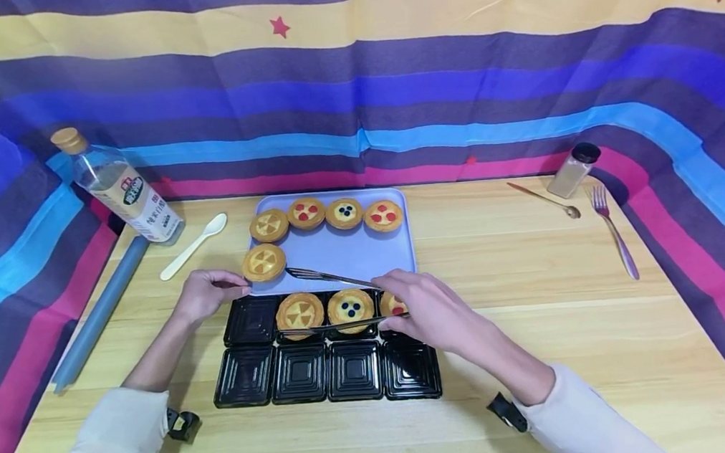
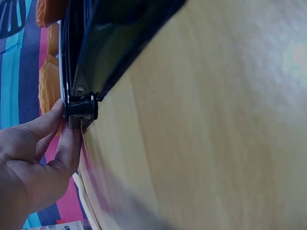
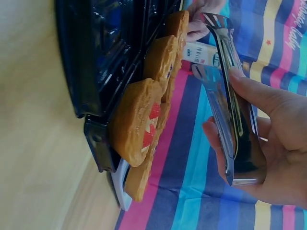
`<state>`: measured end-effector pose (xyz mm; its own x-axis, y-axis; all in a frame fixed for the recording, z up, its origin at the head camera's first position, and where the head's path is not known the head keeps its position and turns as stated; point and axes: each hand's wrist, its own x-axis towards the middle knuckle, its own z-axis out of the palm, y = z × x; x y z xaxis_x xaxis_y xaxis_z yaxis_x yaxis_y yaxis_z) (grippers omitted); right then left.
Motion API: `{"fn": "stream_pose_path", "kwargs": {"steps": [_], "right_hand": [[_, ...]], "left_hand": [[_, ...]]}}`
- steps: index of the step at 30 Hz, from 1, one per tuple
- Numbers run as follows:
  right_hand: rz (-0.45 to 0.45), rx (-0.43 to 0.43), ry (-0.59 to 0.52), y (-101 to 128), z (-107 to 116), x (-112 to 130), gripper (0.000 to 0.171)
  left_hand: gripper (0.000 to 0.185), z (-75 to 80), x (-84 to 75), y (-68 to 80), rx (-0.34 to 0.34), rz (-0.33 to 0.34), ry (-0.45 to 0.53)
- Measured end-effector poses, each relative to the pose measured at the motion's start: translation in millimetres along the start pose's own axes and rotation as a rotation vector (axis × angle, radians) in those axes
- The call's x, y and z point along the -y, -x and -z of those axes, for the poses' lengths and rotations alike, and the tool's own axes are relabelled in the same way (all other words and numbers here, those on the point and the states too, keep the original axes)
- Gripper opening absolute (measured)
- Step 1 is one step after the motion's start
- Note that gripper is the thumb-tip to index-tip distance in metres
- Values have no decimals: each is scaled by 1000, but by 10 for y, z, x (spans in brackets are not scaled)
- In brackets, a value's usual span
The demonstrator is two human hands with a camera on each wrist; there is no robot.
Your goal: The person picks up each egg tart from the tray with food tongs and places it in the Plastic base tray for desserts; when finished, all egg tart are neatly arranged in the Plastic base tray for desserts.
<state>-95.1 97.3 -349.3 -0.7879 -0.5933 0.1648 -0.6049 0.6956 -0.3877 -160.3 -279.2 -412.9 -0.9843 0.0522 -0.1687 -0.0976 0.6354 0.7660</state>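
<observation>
My right hand [image 1: 438,313] holds metal tongs [image 3: 235,105], their arms spread apart with nothing between them. One tip reaches beside a tart with a triangle pattern [image 1: 264,262] at the front left of the lilac tray [image 1: 346,257]; the other arm passes over the black compartment boxes [image 1: 300,372]. With its fingertips, my left hand [image 1: 209,294] pinches the tray's front left corner, right by the boxes' corner. In the boxes' back row sit a triangle tart [image 1: 300,311], a blueberry tart [image 1: 351,305] and a strawberry tart [image 3: 136,122], the last partly hidden by my right hand in the head view.
Several more tarts [image 1: 306,213] line the tray's back. At left stand a bottle [image 1: 129,193], a white spoon [image 1: 196,245] and a grey-blue roll [image 1: 101,314]. At right are a shaker jar [image 1: 571,172], a small spoon [image 1: 544,200] and a fork [image 1: 614,233]. Striped cloth [image 1: 358,104] surrounds the table.
</observation>
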Motion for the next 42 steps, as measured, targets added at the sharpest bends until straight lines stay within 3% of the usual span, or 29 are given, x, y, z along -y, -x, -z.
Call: {"fn": "stream_pose_path", "kwargs": {"steps": [5, 21, 30, 42], "right_hand": [[-3, -34, 4, -119, -13, 4, 56], [-70, -25, 88, -553, -128, 27, 55], [-134, 78, 97, -767, -204, 102, 57], [-174, 130, 145, -928, -294, 195, 56]], "left_hand": [[25, -4, 7, 3, -6, 6, 17], [25, 7, 8, 6, 5, 18, 26], [25, 4, 15, 15, 3, 19, 23], [24, 3, 10, 12, 4, 11, 15]]}}
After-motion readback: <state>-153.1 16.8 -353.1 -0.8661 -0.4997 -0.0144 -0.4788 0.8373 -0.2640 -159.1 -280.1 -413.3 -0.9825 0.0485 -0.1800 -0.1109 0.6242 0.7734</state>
